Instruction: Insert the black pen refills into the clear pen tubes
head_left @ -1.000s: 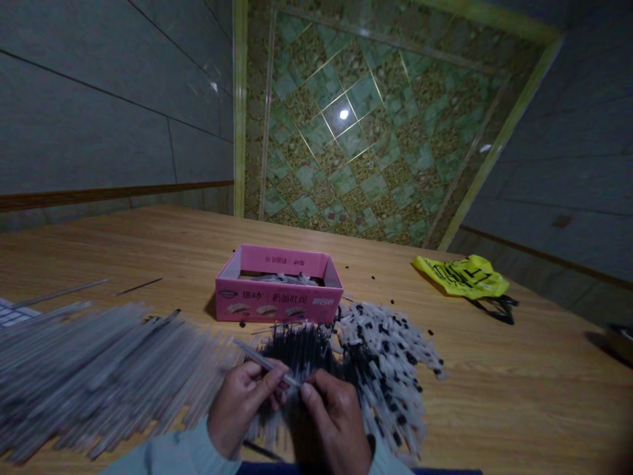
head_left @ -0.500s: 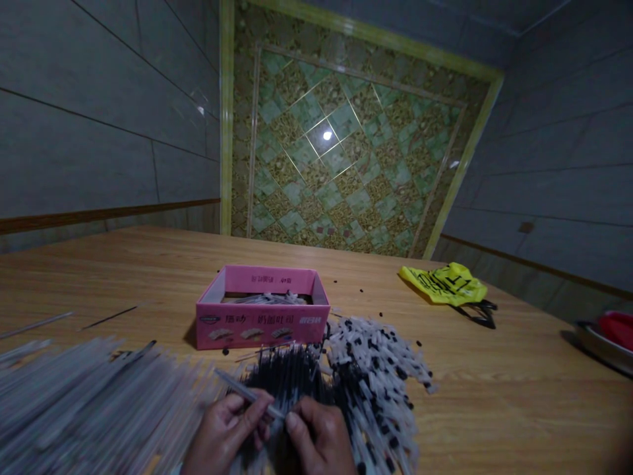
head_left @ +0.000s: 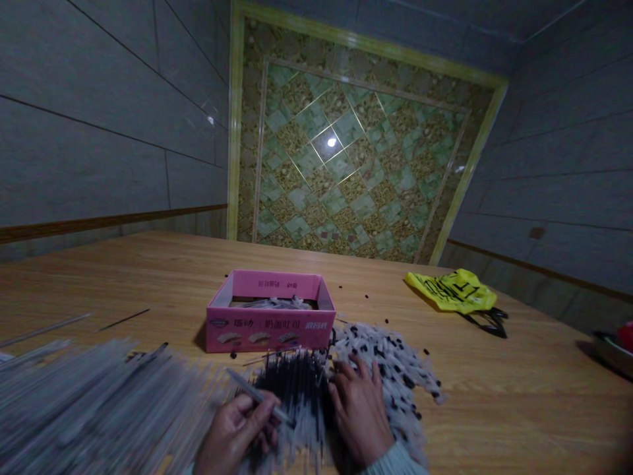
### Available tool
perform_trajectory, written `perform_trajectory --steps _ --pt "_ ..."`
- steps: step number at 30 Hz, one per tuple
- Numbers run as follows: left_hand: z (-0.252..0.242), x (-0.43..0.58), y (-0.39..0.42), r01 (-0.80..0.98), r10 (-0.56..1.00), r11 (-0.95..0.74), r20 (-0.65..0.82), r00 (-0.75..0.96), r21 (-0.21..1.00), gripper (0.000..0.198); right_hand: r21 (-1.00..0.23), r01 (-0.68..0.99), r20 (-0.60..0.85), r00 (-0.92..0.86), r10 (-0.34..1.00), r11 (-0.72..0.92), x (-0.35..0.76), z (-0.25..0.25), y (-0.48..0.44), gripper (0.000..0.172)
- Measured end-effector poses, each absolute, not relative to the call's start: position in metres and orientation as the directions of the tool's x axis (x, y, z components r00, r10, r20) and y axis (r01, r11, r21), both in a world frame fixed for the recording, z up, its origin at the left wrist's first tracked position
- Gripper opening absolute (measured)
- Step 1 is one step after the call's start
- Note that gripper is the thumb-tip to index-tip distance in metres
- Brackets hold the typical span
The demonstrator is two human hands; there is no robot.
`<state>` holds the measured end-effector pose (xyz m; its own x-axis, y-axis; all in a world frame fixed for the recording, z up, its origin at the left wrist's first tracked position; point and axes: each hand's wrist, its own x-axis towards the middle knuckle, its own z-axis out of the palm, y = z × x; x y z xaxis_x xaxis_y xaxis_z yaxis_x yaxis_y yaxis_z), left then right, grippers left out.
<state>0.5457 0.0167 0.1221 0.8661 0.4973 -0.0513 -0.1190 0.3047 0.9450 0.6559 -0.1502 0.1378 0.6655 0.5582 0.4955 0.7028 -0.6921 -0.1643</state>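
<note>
Pinched between the thumb and fingers of my left hand (head_left: 242,422) is a thin translucent plastic tube (head_left: 257,394), tilted, its lower right end dark. My right hand (head_left: 360,409) rests palm down at the left side of a heap of short whitish translucent pieces with black bits (head_left: 395,369). Its fingers are apart, and the fingertips touch the heap or hover just over it; what lies under the palm is hidden. Between my hands lies a bundle of thin tubes with black ends (head_left: 291,379). Many long clear tubes (head_left: 113,402) are spread out left of my left hand.
A pink open box (head_left: 271,332) with thin clear pieces inside stands behind the bundle. At the right lies a yellow bag (head_left: 452,290) with black handles. A dish with something red (head_left: 626,336) shows at the right edge. Small black bits dot the wooden table (head_left: 494,409).
My right hand has let go near the tube's lower end and moved right onto the heap, its fingers spreading. My left hand still holds the tube. The view has shifted slightly.
</note>
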Motion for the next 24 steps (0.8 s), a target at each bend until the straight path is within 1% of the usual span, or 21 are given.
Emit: perform_trajectory --steps 3,6,8,11,13,15,20,24 --pt "0.122 0.545 0.019 -0.108 0.467 0.305 -0.05 0.883 0.946 0.034 -0.139 0.704 0.449 0.672 0.589 -0.696 0.658 0.13 -0.151 0.021" --pt "0.124 0.545 0.022 -0.113 0.448 0.294 -0.033 0.894 0.949 0.033 -0.193 0.7 0.462 0.683 0.565 -0.688 0.658 0.132 -0.15 0.019" --pt "0.125 0.545 0.023 -0.128 0.454 0.279 -0.014 0.891 0.952 0.032 -0.285 0.681 0.499 0.706 0.503 -0.674 0.657 0.135 -0.15 0.014" --pt "0.127 0.545 0.023 -0.141 0.472 0.282 -0.009 0.882 0.949 0.031 -0.492 0.66 0.567 0.738 0.366 -0.568 0.655 0.136 -0.15 0.007" --pt "0.127 0.544 0.023 -0.145 0.464 0.3 -0.012 0.886 0.943 0.034 -0.613 0.647 0.58 0.758 0.298 -0.455 0.653 0.133 -0.15 0.01" --pt "0.126 0.544 0.022 -0.141 0.434 0.319 -0.012 0.901 0.937 0.038 -0.675 0.628 0.562 0.778 0.281 -0.387 0.651 0.13 -0.148 0.012" --pt "0.127 0.543 0.021 -0.119 0.375 0.332 -0.015 0.927 0.936 0.04 -0.707 0.573 0.481 0.819 0.313 -0.415 0.657 0.12 -0.147 0.017" --pt "0.129 0.542 0.02 -0.134 0.357 0.339 0.005 0.934 0.931 0.035 -0.739 0.541 0.469 0.841 0.269 -0.402 0.663 0.117 -0.149 0.018"
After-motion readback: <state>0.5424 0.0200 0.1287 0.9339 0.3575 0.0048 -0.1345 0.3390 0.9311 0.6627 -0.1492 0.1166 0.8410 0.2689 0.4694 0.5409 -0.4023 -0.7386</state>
